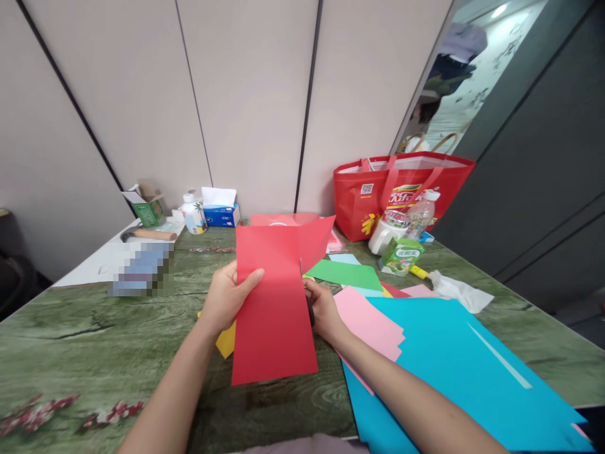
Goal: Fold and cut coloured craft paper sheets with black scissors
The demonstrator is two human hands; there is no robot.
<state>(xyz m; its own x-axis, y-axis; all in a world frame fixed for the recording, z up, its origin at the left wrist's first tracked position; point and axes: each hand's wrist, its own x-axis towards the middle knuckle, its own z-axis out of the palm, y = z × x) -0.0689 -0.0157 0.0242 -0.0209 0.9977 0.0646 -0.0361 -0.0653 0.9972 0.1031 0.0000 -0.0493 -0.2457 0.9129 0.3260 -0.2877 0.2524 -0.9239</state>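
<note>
Red paper pinched by left hand toward table's near edge; right hand closed on scissors mid-cut. Likely to tear or veer if sheet sags.

Bare, unsleeved forearms end in left hand and right hand.

Matt, smooth red paper sheet; table green wood-grain finish
</note>
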